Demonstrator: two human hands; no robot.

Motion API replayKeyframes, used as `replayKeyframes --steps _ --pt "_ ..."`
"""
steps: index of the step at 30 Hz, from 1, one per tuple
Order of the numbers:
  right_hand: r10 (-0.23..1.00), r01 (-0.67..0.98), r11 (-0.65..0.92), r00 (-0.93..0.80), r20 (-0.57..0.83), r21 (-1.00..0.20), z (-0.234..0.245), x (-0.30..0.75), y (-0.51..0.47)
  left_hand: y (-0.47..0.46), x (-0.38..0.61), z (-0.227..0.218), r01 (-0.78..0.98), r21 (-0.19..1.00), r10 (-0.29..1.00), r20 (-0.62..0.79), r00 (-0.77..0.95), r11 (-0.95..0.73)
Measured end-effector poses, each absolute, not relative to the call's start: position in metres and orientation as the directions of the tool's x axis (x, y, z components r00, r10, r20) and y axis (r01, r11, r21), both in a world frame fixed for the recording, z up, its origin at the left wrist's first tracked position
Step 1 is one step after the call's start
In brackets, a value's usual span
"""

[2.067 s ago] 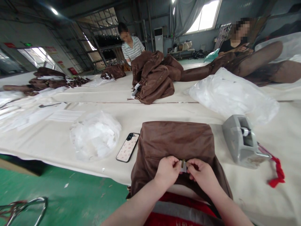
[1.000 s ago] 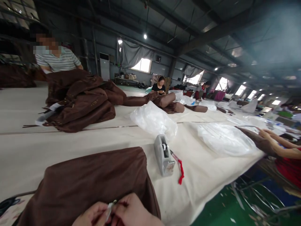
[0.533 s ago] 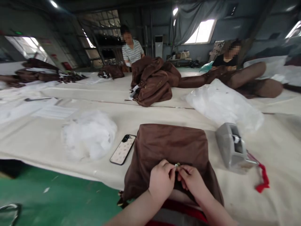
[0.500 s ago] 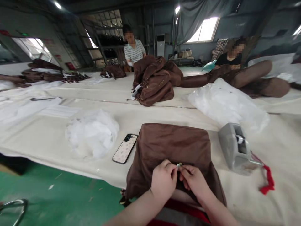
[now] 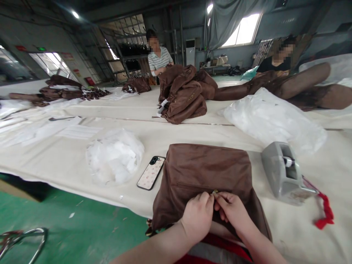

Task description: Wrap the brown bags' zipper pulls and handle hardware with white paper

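A brown bag (image 5: pixel 209 163) lies at the table's near edge in front of me, with a zipper line (image 5: pixel 189 186) across its face. At the right end of that line a small gold-coloured zipper pull (image 5: pixel 215 191) shows above my fingertips. My left hand (image 5: pixel 198 216) pinches at the pull, thumb and forefinger pressed together. From the other side my right hand (image 5: pixel 231 209) also pinches it, its fingertips touching those of the left. The fingers hide most of the pull.
A patterned phone (image 5: pixel 151 173) and crumpled white plastic (image 5: pixel 115 157) lie left of the bag. A grey tape dispenser (image 5: pixel 283 172) with a red cloth strip (image 5: pixel 326 212) stands right. More brown bags (image 5: pixel 184 95) and a plastic bag (image 5: pixel 275 121) lie behind; two people work across the table.
The whole view has shifted slightly, so things sit further right. Both hands stay pinched at the same spot on the bag, and more of the zipper line shows. The person in stripes has moved their hands.
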State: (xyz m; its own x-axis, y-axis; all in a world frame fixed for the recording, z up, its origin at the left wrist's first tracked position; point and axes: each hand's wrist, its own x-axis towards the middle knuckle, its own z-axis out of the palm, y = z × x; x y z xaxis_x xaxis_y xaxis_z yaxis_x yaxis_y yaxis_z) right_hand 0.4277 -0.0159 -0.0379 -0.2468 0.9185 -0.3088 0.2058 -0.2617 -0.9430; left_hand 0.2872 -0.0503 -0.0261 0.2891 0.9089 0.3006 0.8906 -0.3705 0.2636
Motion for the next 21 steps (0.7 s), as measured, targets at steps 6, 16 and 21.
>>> replayKeyframes --steps 6,16,21 --pt "0.929 0.208 -0.213 -0.261 -0.264 -0.955 -0.042 0.427 -0.016 -0.037 0.28 -0.008 0.681 0.725 0.994 0.088 0.057 -0.104" --pt "0.971 0.729 0.224 -0.112 0.21 -0.646 0.014 0.49 -0.009 -0.024 0.284 -0.031 0.407 0.904 0.972 -0.195 0.128 0.128" --pt "0.833 0.903 -0.088 0.298 0.465 -0.421 0.023 0.606 0.023 -0.02 0.284 -0.046 0.493 0.861 0.974 -0.2 0.104 0.124"
